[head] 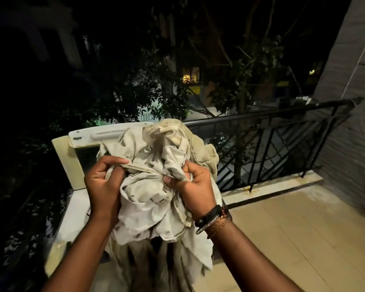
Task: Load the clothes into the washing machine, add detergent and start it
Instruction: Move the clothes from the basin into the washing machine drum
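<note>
From the head view, you hold a crumpled bundle of clothes (156,182) in front of you, directly above the washing machine (72,211). The fabric is pale beige and off-white, heavily creased, with seams and hems showing; folds pile up at the top and loose ends hang down below your wrists. Your left hand (103,184) has a clenched grip on a hem at the bundle's left side, and your right hand (195,186) pinches a bunched fold on its right side. A dark bracelet and thin bands (211,218) sit on your right wrist.

The washing machine is white, its raised lid (105,133) standing behind the bundle. To the right of the machine runs a black metal railing (272,127), with a tiled balcony floor (303,228) before it and a ribbed grey wall (350,102) further right. Beyond the machine are dark trees (135,85) and a lit window (191,75).
</note>
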The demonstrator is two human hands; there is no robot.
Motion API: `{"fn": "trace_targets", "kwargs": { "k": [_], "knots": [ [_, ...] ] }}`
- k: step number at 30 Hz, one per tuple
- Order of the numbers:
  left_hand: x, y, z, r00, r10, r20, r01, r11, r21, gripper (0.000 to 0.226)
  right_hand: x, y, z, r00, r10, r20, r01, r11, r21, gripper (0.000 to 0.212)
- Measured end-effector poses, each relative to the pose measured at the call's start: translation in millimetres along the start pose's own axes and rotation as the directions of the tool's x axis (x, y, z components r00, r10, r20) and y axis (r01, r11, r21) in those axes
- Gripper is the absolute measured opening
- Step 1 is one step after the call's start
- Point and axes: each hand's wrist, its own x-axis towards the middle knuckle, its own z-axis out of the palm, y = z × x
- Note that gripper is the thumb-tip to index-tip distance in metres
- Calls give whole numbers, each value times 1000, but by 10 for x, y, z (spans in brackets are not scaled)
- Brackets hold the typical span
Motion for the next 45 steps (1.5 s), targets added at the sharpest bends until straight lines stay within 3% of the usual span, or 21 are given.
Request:
{"fn": "trace_targets", "kwargs": {
  "k": [5,10,14,17,19,21,23,24,26,28,29,31,33,37,39,40,42,45],
  "knots": [
    [610,-593,-570,992,-69,-102,60,994,-87,32,476,411,547,999,41,-14,-40,999,29,48],
    [1201,-1231,-1125,987,-102,-127,99,995,-35,35,945,929,966,993,109,-49,-109,994,1,40],
    [1452,-2154,-1712,958,-266,-103,277,954,111,31,1236,1282,1187,990,109,-89,-116,991,-71,50],
    [1400,-2899,-2201,894,-427,-133,442,801,404,19,1402,1530,1282,985,127,-119,-139,986,-96,51],
    [1198,-3103,-2334,805,-575,-145,552,638,538,8,1454,1659,1316,983,143,-116,-155,983,-100,48],
    [1032,-3089,-2310,747,-651,-132,595,568,568,55,1517,1820,1346,980,161,-115,-176,974,-139,49],
    [911,-2976,-2206,743,-667,55,552,658,513,89,1603,2006,1396,976,197,-92,-210,966,-152,53],
    [868,-2831,-2088,729,-644,231,490,727,481,105,1600,2019,1416,976,194,-99,-207,968,-142,52],
    [799,-2765,-1832,591,-642,488,407,760,506,139,1643,2130,1554,978,196,-72,-205,966,-157,49],
    [721,-2812,-1575,513,-701,495,394,705,590,146,1614,2231,1719,971,238,1,-235,958,-167,50],
    [711,-2849,-1460,548,-723,421,425,674,604,139,1595,2275,1785,965,257,61,-245,956,-162,51],
    [794,-2956,-1316,646,-732,216,474,607,638,93,1569,2399,1788,955,235,182,-189,953,-238,51],
    [864,-3100,-1359,737,-673,69,403,519,754,56,1536,2547,1610,937,217,272,-122,937,-329,46],
    [874,-3402,-1810,752,-658,-45,364,357,860,34,1367,2882,875,932,323,163,-188,817,-546,38],
    [825,-3497,-2074,749,-659,-74,294,231,928,23,1184,2980,469,933,341,120,-142,650,-747,31],
    [799,-3541,-2189,761,-643,-86,256,176,951,20,1056,3000,286,913,393,105,-141,549,-824,37],
    [737,-3587,-2353,798,-592,-110,221,117,968,24,756,2995,5,829,554,75,-176,385,-906,77],
    [665,-3613,-2401,835,-541,-100,190,112,975,41,369,3013,-170,761,647,37,-90,162,-983,118]
  ]
}}
